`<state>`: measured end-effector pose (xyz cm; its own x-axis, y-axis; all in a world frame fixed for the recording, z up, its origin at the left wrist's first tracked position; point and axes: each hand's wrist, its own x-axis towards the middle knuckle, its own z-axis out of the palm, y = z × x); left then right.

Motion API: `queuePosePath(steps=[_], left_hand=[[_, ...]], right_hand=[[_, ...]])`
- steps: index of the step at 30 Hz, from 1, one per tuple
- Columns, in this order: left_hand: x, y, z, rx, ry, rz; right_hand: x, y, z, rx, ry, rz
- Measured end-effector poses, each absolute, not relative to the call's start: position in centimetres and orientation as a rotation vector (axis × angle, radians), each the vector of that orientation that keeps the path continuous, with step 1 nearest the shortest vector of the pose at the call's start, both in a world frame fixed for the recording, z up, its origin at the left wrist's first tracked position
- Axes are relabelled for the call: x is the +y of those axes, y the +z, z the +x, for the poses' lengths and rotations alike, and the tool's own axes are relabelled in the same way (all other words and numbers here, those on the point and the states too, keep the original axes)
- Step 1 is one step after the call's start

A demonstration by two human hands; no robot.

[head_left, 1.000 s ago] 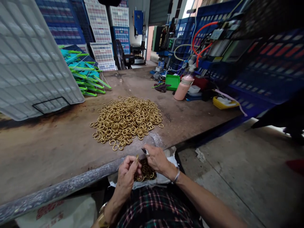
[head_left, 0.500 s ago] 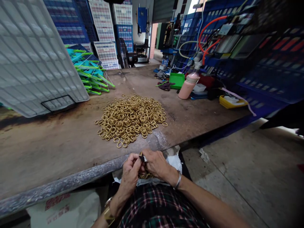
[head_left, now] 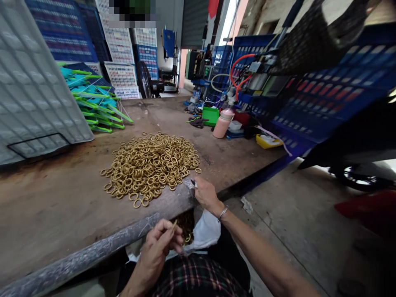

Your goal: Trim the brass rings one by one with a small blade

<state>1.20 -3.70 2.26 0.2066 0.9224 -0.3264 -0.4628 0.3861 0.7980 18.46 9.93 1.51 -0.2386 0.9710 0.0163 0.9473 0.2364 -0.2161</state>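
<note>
A heap of brass rings (head_left: 153,165) lies on the brown workbench (head_left: 55,206). My left hand (head_left: 159,245) is low over my lap, fingers pinched on one brass ring held edge-on. My right hand (head_left: 204,193) is at the bench's front edge, closed on a small dark tool with a pale tip (head_left: 194,183). Between my hands a white bag (head_left: 206,231) in my lap holds more brass rings (head_left: 186,225).
A grey slotted crate (head_left: 34,90) leans at the left, with green and teal plastic parts (head_left: 93,103) behind it. A pink bottle (head_left: 222,123), green box (head_left: 210,115) and yellow tray (head_left: 268,141) stand at the bench's right. Stacked crates fill the back.
My hands, held together over the bag half a second ago, have parted: the right went up to the bench edge, the left dropped toward my lap with a ring. The view swung right.
</note>
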Motion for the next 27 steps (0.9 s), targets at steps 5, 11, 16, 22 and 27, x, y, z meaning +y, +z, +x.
queuePosePath(steps=[5,11,16,22,27], left_hand=[[-2.8,1.0,1.2,0.91,1.113,0.383],[-3.0,1.1,0.7,0.775,1.096,0.145],[-2.8,0.3,0.8,0.838,1.058,-0.01],[-2.3,0.4,0.8,1.059,1.202,0.311],[-2.2,0.3,0.0,1.217,1.211,0.482]], right_hand=[[14.7,1.0,19.9,-2.083,0.142,-2.102],[17.3,0.3,20.5,-2.033,0.195,-2.21],[16.0,0.0,20.7,-2.058,0.227,-2.03],[9.6,-0.1,16.4,-2.184,0.613,-1.285],[5.1,0.5,12.4,-2.203,0.921,-0.942]])
